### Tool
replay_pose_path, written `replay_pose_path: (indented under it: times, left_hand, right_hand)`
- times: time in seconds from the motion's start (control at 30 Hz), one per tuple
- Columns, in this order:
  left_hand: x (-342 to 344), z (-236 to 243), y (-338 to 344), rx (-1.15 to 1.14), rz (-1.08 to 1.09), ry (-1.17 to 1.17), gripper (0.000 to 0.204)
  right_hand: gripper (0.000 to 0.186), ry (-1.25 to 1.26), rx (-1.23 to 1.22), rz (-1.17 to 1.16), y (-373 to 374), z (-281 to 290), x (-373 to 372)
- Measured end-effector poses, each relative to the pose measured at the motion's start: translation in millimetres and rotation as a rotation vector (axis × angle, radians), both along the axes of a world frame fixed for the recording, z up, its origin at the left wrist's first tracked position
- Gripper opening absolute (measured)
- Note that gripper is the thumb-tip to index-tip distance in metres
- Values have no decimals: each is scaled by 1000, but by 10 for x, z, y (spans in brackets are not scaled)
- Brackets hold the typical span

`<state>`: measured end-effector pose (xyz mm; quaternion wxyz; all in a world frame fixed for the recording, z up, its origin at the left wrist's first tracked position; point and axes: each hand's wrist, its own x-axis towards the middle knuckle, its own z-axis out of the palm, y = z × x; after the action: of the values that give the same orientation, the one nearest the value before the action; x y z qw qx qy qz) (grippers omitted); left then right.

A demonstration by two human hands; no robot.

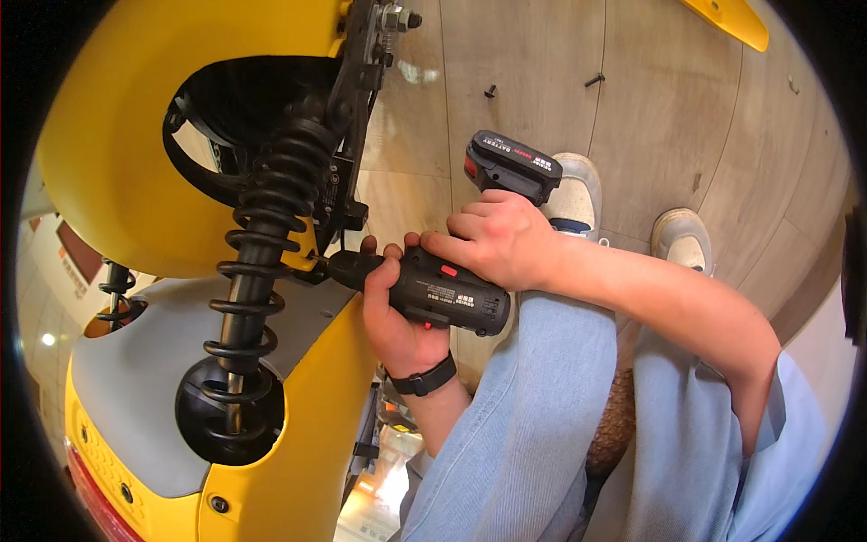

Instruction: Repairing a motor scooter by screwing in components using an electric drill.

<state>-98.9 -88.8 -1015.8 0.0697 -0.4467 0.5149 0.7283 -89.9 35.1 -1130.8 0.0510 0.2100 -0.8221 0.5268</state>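
A black cordless drill (461, 300) with red buttons lies across both my hands, its nose pointing left. My right hand (499, 237) is wrapped round the grip, between the body and the black battery (515, 164). Below it, my left hand (397, 316), with a black wristband, closes round the front of the body near the chuck. The drill tip meets a black bracket (312, 269) at the edge of the yellow body panel (117, 181); the exact contact is too small to make out. Just left of it runs a black coil-spring shock absorber (257, 257).
Two dark screws (490, 91) lie on the wood-look floor (524, 54). A loose yellow part (733, 20) is at the far right. The grey-and-yellow lower section (153, 361) of the vehicle fills the lower left. My jeans-clad legs (560, 379) are close beside the drill.
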Motion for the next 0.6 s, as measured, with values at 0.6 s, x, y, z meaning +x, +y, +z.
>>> replay_pose_path:
  times: [0.6]
  left_hand:
    - [-132, -42, 58, -67, 87, 178, 47]
  right_hand:
    - [22, 30, -58, 9, 216, -45, -43]
